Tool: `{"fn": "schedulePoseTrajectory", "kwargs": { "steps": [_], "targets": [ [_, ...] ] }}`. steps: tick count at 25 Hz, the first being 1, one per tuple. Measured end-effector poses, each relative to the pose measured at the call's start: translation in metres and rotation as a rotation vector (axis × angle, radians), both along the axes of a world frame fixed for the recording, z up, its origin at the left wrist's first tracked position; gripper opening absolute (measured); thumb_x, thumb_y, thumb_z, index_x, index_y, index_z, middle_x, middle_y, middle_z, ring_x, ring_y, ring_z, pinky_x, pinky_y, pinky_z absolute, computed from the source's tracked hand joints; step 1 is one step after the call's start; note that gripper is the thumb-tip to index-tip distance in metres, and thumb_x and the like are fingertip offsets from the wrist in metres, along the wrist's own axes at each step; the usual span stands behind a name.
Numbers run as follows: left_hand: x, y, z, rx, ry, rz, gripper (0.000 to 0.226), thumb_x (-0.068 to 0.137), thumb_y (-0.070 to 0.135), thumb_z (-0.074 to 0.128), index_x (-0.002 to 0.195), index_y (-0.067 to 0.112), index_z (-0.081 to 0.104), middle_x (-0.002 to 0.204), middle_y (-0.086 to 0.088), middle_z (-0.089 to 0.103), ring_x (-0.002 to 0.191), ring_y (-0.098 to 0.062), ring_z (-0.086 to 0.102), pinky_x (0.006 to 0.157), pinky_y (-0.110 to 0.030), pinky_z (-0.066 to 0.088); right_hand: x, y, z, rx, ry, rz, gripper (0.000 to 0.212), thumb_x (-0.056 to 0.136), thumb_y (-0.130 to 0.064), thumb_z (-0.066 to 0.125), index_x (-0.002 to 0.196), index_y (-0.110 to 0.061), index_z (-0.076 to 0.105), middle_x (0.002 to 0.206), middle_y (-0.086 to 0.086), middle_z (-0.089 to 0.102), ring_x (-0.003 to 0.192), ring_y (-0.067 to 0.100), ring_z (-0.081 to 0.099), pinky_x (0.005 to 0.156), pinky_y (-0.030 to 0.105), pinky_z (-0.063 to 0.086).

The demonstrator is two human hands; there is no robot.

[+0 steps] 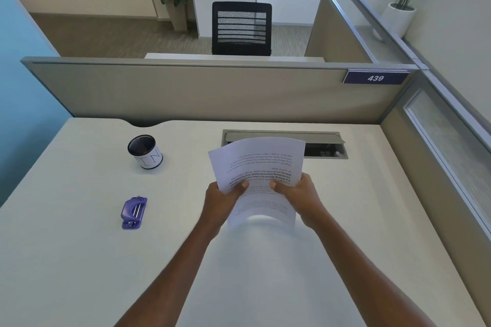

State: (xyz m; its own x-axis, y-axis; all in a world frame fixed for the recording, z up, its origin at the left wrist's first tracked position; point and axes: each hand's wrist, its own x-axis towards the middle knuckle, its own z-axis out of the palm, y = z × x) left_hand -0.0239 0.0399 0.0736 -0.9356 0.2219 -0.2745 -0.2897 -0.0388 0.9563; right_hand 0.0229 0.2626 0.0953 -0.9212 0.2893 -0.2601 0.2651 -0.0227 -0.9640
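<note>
A sheaf of printed white paper (259, 162) is held above the white desk (79, 260), bent over so its far half curves up and its near part hangs down toward me. My left hand (223, 199) grips the left edge with the thumb on top. My right hand (300, 194) grips the right edge the same way. The print on the raised part reads upside down from here.
A purple hole punch (134, 212) lies on the desk to the left. A black mesh pen cup (144, 151) with a white label stands farther back left. An open cable hatch (324, 145) sits behind the paper. Beige partitions (186, 93) enclose the desk.
</note>
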Motion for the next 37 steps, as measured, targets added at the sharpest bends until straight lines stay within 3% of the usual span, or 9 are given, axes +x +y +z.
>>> {"fn": "schedulePoseTrajectory", "kwargs": {
  "steps": [4,7,11,16,23,27,29,33,37],
  "targets": [
    [0.002,0.002,-0.005,-0.026,0.043,0.092,0.027,0.090,0.035,0.091,0.114,0.023,0.084,0.107,0.001,0.087,0.097,-0.022,0.084,0.081,-0.038,0.069,0.003,-0.011,-0.008,0.004,0.040,-0.045,0.033,0.093,-0.006,0.083,0.094,-0.038,0.086,0.101,-0.008,0.087,0.091,0.013,0.082,0.071,0.027,0.068],
    [0.007,0.003,-0.011,-0.059,0.037,0.092,0.027,0.088,0.034,0.093,0.113,0.026,0.084,0.105,0.003,0.087,0.095,-0.019,0.083,0.073,-0.030,0.068,0.007,-0.016,-0.021,-0.008,0.003,-0.058,0.023,0.093,-0.007,0.084,0.103,-0.028,0.083,0.104,-0.003,0.087,0.096,0.022,0.083,0.076,0.035,0.069],
    [0.016,0.004,-0.021,-0.086,0.016,0.086,0.031,0.082,0.039,0.090,0.110,0.031,0.081,0.102,0.004,0.086,0.094,-0.024,0.082,0.074,-0.035,0.070,0.017,-0.019,-0.036,0.017,-0.064,-0.063,0.022,0.094,-0.006,0.084,0.111,-0.021,0.081,0.108,0.001,0.086,0.103,0.028,0.082,0.088,0.048,0.070],
    [0.016,0.007,-0.016,-0.056,0.107,0.136,0.036,0.082,0.043,0.090,0.113,0.028,0.081,0.100,0.008,0.085,0.091,-0.018,0.082,0.067,-0.025,0.066,0.017,-0.020,-0.031,0.081,0.011,-0.097,0.025,0.093,-0.015,0.086,0.100,-0.037,0.078,0.099,-0.019,0.083,0.095,0.007,0.079,0.073,0.028,0.069],
    [0.022,0.007,-0.023,-0.107,0.129,0.227,0.015,0.081,0.043,0.091,0.091,0.038,0.081,0.087,0.018,0.084,0.078,-0.010,0.080,0.060,-0.019,0.061,0.017,-0.028,-0.038,0.134,0.029,-0.096,0.029,0.094,-0.015,0.085,0.097,-0.043,0.079,0.098,-0.018,0.083,0.096,0.017,0.079,0.079,0.033,0.070],
    [0.026,0.006,-0.025,-0.086,0.143,0.243,0.014,0.081,0.043,0.091,0.091,0.048,0.082,0.090,0.017,0.084,0.083,-0.012,0.081,0.062,-0.018,0.061,0.021,-0.031,-0.039,0.104,0.037,-0.118,0.049,0.095,-0.014,0.084,0.094,-0.062,0.076,0.099,-0.023,0.081,0.098,0.004,0.077,0.073,0.029,0.069],
    [0.026,0.007,-0.024,-0.068,0.154,0.249,0.019,0.083,0.041,0.090,0.098,0.041,0.080,0.092,0.021,0.083,0.087,-0.010,0.081,0.063,-0.018,0.062,0.019,-0.033,-0.040,0.092,0.062,-0.133,0.047,0.095,-0.013,0.084,0.096,-0.059,0.077,0.100,-0.020,0.081,0.098,0.004,0.076,0.072,0.026,0.069],
    [0.030,0.009,-0.029,-0.074,0.110,0.269,0.019,0.082,0.039,0.091,0.096,0.036,0.079,0.088,0.021,0.083,0.079,-0.004,0.079,0.061,-0.016,0.060,0.021,-0.038,-0.048,0.080,0.012,-0.172,0.026,0.094,-0.008,0.083,0.104,-0.032,0.081,0.099,-0.007,0.084,0.098,0.022,0.079,0.079,0.035,0.070],
    [0.031,0.010,-0.027,-0.063,0.129,0.266,0.030,0.082,0.042,0.089,0.109,0.036,0.076,0.095,0.025,0.081,0.090,-0.005,0.079,0.066,-0.018,0.064,0.021,-0.040,-0.046,0.042,0.058,-0.163,0.045,0.094,-0.006,0.084,0.100,-0.051,0.078,0.099,-0.015,0.082,0.099,0.010,0.077,0.075,0.028,0.069]
  ]
}}
